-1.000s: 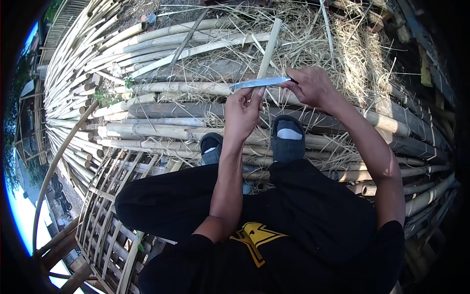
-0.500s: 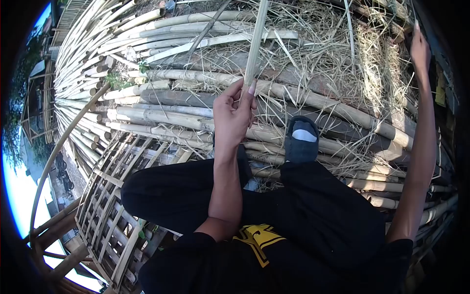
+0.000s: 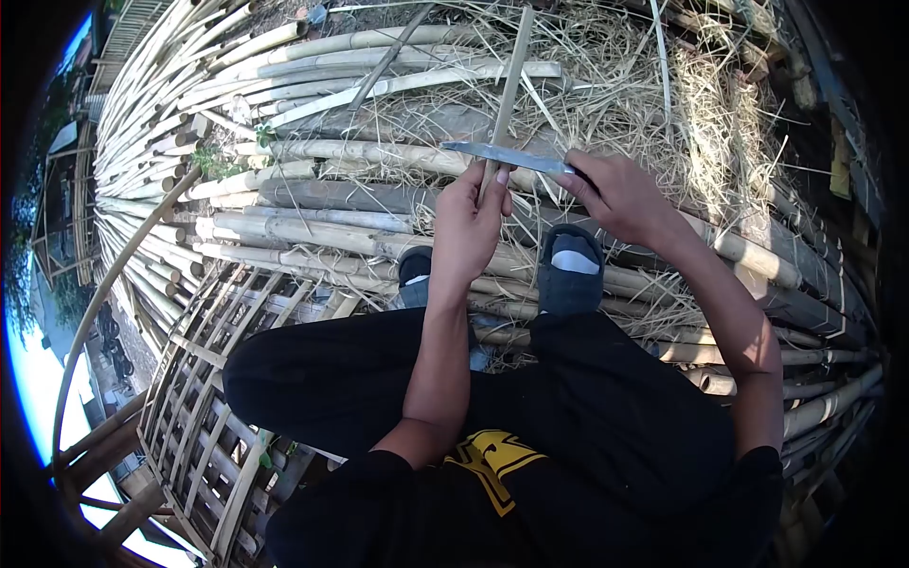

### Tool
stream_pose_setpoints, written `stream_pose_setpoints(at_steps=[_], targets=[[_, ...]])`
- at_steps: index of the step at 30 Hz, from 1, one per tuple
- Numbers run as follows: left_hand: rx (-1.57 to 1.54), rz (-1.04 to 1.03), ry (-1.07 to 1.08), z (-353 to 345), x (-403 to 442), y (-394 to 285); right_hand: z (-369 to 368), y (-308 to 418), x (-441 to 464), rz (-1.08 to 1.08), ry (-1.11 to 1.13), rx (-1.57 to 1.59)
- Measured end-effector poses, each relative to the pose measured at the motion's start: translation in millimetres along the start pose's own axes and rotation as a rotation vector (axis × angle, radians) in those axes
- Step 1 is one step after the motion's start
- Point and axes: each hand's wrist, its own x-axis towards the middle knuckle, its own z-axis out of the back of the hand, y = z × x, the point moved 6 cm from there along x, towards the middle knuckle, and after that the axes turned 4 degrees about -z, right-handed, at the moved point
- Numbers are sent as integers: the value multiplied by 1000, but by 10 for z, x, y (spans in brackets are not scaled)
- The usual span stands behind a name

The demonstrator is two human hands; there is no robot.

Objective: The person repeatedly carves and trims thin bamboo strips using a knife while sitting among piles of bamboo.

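Observation:
My left hand (image 3: 471, 220) is closed round the lower end of a split bamboo strip (image 3: 512, 80), which points up and slightly right, away from me. My right hand (image 3: 620, 197) grips the handle of a long-bladed knife (image 3: 507, 155). The blade lies across the strip, just above my left fingers. Whether its edge bites into the bamboo cannot be made out. Most of the knife handle is hidden inside my right fist.
Bamboo poles (image 3: 350, 150) run across the ground in front of me, with shavings (image 3: 606, 104) strewn over them. A woven bamboo lattice (image 3: 204, 398) stands at my left. A bent pole (image 3: 123, 256) arches beside it. My sandalled foot (image 3: 572, 270) rests among the poles.
My right hand has come in from the far right, bringing the knife across the bamboo strip. My left hand has shifted slightly right and down, still holding the strip.

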Motion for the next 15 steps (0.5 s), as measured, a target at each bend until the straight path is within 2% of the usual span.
stream_pose_setpoints(at_steps=[4, 5, 12, 14, 15], targets=[[226, -30, 13, -53, 1, -49, -97, 21, -6, 63, 1, -108], [253, -90, -24, -68, -6, -92, -113, 15, -4, 53, 19, -136], [321, -68, -42, -97, -40, -138, -162, -102, 26, 86, -35, -138], [333, -70, -4, -129, -60, -114, 7, -373, 193, -60, -111, -122], [332, -74, 0, -154, -64, -99, 220, -509, 283, -160, -119, -225]])
